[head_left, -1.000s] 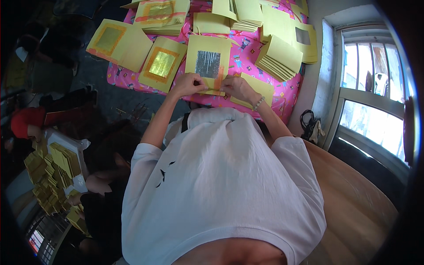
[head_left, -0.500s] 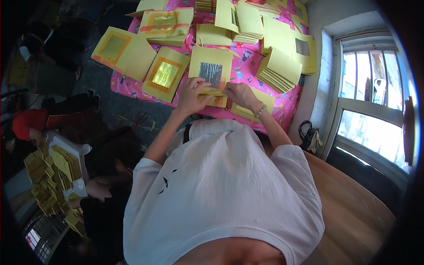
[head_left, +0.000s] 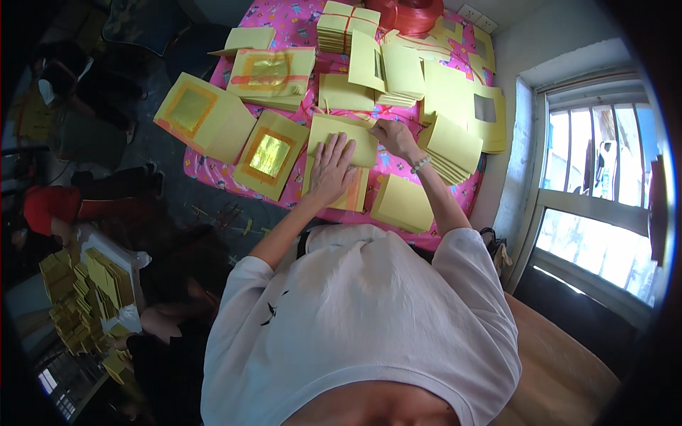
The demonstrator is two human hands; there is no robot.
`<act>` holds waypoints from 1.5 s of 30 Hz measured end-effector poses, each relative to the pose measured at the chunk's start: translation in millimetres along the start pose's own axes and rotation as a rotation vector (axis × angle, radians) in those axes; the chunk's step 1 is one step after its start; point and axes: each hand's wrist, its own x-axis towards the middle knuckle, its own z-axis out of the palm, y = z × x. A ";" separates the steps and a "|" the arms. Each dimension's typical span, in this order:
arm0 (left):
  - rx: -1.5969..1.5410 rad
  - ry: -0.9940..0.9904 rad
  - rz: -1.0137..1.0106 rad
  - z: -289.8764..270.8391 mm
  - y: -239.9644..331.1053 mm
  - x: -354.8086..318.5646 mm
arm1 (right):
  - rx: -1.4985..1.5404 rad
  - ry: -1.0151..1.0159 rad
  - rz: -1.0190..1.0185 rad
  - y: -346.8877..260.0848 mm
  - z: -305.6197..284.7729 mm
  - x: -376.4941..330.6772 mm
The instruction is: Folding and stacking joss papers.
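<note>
Head view, left grip [head_left: 331, 167] spread on yellow paper [head_left: 364, 150], right grip [head_left: 393, 139] pinching its corner, printed cloth [head_left: 206, 169]

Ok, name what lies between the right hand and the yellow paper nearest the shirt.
In the head view: pink patterned tablecloth, between the right hand and that yellow paper.

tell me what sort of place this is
Probably a small, informal workroom: yellow sheets, many stacked, crowd a pink tablecloth, a red coil sits at the far end, and yellow piles lie off left.
</note>
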 end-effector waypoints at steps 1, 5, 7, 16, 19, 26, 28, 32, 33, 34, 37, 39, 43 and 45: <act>0.000 0.003 0.001 2.9 -3.7 3.9 | -0.002 0.002 -0.001 2.4 0.4 5.0; 0.010 -0.040 -0.037 13.7 -14.6 14.2 | -0.039 -0.009 0.036 4.7 5.1 18.1; 0.011 -0.054 -0.050 15.1 -17.3 18.6 | -0.043 0.009 0.039 4.5 9.1 21.0; -0.005 -0.103 -0.072 19.6 -19.8 23.0 | -0.071 0.054 -0.082 -11.8 36.4 40.6; -0.022 -0.093 -0.097 21.3 -20.8 22.6 | -0.058 0.000 -0.106 -19.6 43.0 45.5; -0.027 -0.115 -0.093 21.0 -21.2 24.5 | -0.117 0.016 -0.182 -1.6 61.9 49.8; -0.028 -0.117 -0.092 20.9 -21.2 25.3 | -0.148 0.007 -0.209 3.3 64.6 52.1; -0.040 -0.120 -0.108 21.6 -23.9 21.6 | -0.050 -0.018 -0.057 -18.3 55.7 49.2; -0.039 -0.116 -0.103 22.0 -23.6 21.5 | -0.050 -0.018 -0.056 -20.1 52.2 49.4; -0.040 -0.116 -0.102 22.4 -23.5 21.6 | -0.044 -0.018 -0.051 -21.7 49.3 49.7; -0.032 -0.110 -0.096 23.8 -23.4 22.3 | -0.022 0.019 -0.061 -22.4 51.3 51.2; -0.032 -0.110 -0.098 23.9 -23.7 22.2 | -0.005 0.054 -0.077 -21.3 53.6 52.6; -0.028 -0.116 -0.103 24.4 -22.5 21.4 | -0.069 -0.014 -0.116 -17.7 55.3 54.9; -0.020 -0.106 -0.111 25.5 -23.1 21.4 | -0.072 -0.025 -0.124 -16.9 56.2 54.7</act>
